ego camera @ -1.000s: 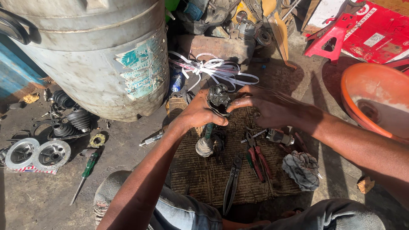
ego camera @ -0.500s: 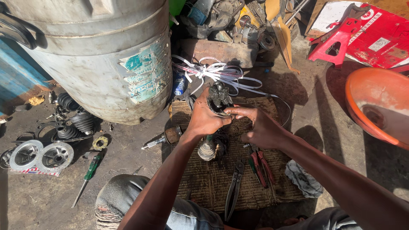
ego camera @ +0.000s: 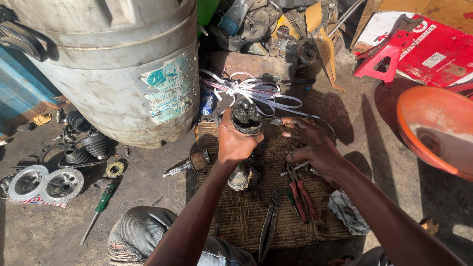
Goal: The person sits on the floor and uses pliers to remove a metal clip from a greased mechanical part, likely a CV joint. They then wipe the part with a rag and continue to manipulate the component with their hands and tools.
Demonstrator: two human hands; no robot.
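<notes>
My left hand [ego camera: 235, 142] grips a greasy drive-shaft joint [ego camera: 246, 117] and holds it upright over a woven mat [ego camera: 236, 216]. The joint's shaft end [ego camera: 240, 177] points down onto the mat. My right hand [ego camera: 311, 144] is just right of the joint, apart from it, fingers spread and holding nothing, hovering above red-handled pliers [ego camera: 298, 189]. A dark pair of pliers [ego camera: 268, 226] lies lower on the mat.
A big grey drum [ego camera: 113, 64] stands at the left. Rubber boots [ego camera: 88, 143], metal discs [ego camera: 44, 183], a green screwdriver [ego camera: 101, 204] and a second shaft stub [ego camera: 189, 163] lie on the ground. White strapping [ego camera: 251, 89], an orange basin [ego camera: 438, 130], a red stool [ego camera: 382, 59], a rag [ego camera: 347, 211].
My right hand has let go of the joint and moved right and down toward the pliers. The left hand still holds the joint upright.
</notes>
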